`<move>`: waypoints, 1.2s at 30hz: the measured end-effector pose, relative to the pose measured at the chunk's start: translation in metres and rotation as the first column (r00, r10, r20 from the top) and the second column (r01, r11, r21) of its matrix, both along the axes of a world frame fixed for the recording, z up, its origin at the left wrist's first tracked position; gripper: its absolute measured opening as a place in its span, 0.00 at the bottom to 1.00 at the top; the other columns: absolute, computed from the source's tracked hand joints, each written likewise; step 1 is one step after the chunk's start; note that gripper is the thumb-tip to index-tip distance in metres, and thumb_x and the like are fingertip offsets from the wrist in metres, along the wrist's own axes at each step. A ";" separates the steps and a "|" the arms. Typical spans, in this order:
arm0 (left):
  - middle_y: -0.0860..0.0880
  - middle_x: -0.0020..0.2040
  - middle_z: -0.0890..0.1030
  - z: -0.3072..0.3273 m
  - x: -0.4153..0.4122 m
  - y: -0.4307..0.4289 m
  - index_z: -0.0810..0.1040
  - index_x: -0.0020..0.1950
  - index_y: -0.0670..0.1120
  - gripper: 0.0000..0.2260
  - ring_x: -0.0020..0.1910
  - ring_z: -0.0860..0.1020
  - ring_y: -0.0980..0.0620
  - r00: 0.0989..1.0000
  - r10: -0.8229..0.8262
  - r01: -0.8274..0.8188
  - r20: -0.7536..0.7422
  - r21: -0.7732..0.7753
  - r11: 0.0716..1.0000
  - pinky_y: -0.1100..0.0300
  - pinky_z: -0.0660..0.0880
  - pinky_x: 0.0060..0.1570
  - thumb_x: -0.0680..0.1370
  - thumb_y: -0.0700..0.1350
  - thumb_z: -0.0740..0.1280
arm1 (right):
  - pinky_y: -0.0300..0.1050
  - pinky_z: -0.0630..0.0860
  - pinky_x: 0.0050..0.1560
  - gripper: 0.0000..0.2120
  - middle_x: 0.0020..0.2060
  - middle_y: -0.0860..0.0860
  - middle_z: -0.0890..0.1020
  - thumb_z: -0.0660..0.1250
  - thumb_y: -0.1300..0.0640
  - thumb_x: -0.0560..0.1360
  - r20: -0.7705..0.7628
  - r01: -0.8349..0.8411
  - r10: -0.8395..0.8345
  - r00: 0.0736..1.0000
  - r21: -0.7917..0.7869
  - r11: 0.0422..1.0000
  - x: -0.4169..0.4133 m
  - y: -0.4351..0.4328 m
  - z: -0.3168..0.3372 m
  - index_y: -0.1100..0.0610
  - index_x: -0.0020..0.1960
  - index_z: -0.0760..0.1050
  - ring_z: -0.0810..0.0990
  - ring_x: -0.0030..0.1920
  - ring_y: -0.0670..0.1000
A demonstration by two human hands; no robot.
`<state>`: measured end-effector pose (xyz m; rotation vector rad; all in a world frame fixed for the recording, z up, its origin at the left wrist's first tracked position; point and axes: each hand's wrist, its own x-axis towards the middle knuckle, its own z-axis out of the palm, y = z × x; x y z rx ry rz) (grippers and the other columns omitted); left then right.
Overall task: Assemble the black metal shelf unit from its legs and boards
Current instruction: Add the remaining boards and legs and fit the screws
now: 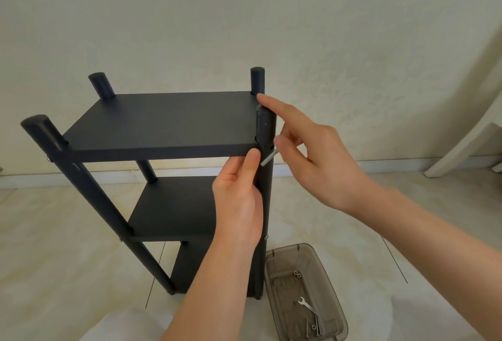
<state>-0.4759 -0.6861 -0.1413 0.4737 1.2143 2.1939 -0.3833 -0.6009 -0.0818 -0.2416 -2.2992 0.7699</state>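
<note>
On the floor stands the shelf (163, 128); left hand (239, 199) grips its near right leg (265, 134); right hand (320, 155), forefinger extended, pinches a bolt (267, 159) at the leg.

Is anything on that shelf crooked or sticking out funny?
Yes: a silver bolt sticks out at a slant from the front right leg, not yet driven in, just under the top board. Nothing else looks off.
</note>
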 end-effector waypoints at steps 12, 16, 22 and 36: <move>0.58 0.35 0.84 0.017 -0.009 0.006 0.85 0.31 0.60 0.07 0.37 0.84 0.58 0.997 -0.038 0.045 0.068 -0.093 0.995 0.58 0.78 0.42 0.64 0.61 0.72 | 0.33 0.77 0.52 0.06 0.42 0.44 0.85 0.70 0.61 0.76 -0.058 0.215 -0.219 0.974 -0.066 0.974 0.023 0.008 -0.011 0.53 0.51 0.83 0.83 0.45 0.42; 0.58 0.34 0.85 0.024 -0.017 0.010 0.82 0.40 0.53 0.07 0.35 0.84 0.60 0.998 0.019 -0.010 0.061 -0.148 0.989 0.58 0.75 0.39 0.73 0.55 0.73 | 0.26 0.74 0.49 0.05 0.39 0.44 0.84 0.73 0.60 0.74 -0.096 0.252 -0.254 0.962 -0.030 0.967 0.024 0.007 -0.010 0.54 0.50 0.84 0.82 0.44 0.41; 0.47 0.48 0.84 0.025 -0.017 0.006 0.86 0.36 0.53 0.12 0.49 0.84 0.51 0.992 -0.087 0.102 0.096 -0.158 0.982 0.56 0.76 0.47 0.78 0.53 0.69 | 0.28 0.76 0.49 0.05 0.38 0.40 0.83 0.75 0.58 0.73 -0.094 0.253 -0.262 0.960 -0.103 0.962 0.024 0.009 -0.011 0.52 0.48 0.84 0.82 0.43 0.39; 0.43 0.53 0.85 0.023 -0.018 0.005 0.84 0.46 0.48 0.11 0.54 0.84 0.48 0.989 -0.107 0.123 0.099 -0.169 0.978 0.57 0.78 0.50 0.79 0.54 0.67 | 0.23 0.72 0.44 0.05 0.36 0.36 0.81 0.76 0.56 0.71 -0.128 0.198 -0.202 0.971 -0.046 0.979 0.026 -0.002 -0.011 0.48 0.45 0.83 0.81 0.42 0.37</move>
